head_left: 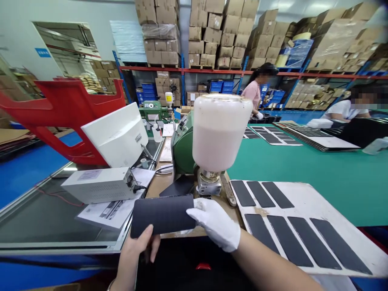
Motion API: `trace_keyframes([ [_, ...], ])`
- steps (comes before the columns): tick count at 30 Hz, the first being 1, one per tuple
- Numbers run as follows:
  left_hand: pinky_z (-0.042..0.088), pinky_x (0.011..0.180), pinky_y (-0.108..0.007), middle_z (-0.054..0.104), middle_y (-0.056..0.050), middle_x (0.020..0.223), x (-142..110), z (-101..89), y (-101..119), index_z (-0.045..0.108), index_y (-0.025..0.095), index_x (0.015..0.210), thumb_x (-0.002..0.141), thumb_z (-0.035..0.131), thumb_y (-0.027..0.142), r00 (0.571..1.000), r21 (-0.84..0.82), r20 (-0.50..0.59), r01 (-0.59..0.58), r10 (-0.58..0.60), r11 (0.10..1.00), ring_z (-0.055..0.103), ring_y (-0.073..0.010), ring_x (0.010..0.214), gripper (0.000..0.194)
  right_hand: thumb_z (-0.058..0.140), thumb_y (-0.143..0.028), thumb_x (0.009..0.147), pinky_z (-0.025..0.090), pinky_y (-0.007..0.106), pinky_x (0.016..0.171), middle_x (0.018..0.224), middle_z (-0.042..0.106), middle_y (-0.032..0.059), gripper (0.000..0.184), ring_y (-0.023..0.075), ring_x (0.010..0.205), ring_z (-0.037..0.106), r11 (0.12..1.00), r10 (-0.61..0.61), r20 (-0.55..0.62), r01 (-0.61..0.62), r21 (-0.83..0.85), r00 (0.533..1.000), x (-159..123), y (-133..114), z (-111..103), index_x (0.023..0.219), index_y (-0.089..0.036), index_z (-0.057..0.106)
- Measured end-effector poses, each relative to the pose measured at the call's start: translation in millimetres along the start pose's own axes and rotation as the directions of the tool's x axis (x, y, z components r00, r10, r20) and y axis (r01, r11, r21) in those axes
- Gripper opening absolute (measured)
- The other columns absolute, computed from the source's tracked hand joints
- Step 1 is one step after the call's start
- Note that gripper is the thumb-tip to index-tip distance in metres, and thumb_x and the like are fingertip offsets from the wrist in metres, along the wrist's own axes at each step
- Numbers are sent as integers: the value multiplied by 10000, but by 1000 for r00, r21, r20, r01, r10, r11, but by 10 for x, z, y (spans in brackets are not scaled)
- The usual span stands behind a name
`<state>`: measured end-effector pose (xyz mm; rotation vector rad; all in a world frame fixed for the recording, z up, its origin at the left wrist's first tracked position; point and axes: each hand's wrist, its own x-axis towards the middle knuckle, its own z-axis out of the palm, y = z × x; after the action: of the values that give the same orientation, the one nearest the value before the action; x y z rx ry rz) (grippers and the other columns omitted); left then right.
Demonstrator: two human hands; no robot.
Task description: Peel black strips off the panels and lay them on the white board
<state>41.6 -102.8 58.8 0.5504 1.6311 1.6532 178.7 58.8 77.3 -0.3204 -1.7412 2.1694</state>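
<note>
I hold a flat dark rectangular panel level in front of me with both hands. My bare left hand grips its near left corner, thumb on top. My right hand, in a white glove, pinches its right end. The panel sits just below the metal nozzle of an inverted white jar filled with pale liquid, mounted beside a green machine.
A white board carrying several dark strips lies at the right on the green table. A grey power unit, a white monitor and papers stand at the left. Two other people work at the far right, with stacked cartons behind.
</note>
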Motion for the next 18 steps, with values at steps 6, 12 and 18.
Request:
trace_keyframes([
  [6,233,303,-174,514,76,406,184,349,-49,559,176,1016,674,682,375,980,8,198,13,-14,1000,352,-72,273,414,529,-515,830,500,380,762,883,689,123,469,218,767,657,999,38,79,-36,-30,996,-456,16,-581,1065,-116,608],
  [12,380,429,-177,593,13,520,388,1120,113,669,129,856,739,598,259,807,-25,573,194,-145,981,477,-74,403,189,389,-503,907,411,424,964,1107,639,119,454,223,983,605,973,2,-136,-33,-227,991,-776,118,-879,1130,-177,612],
  [18,327,362,-177,505,57,421,393,1445,159,611,158,698,721,580,242,821,-130,546,278,-165,952,372,-58,311,92,416,-527,885,311,416,1062,1195,610,78,453,237,1165,500,930,-4,-348,-124,-345,937,-829,25,-914,1148,-220,620],
])
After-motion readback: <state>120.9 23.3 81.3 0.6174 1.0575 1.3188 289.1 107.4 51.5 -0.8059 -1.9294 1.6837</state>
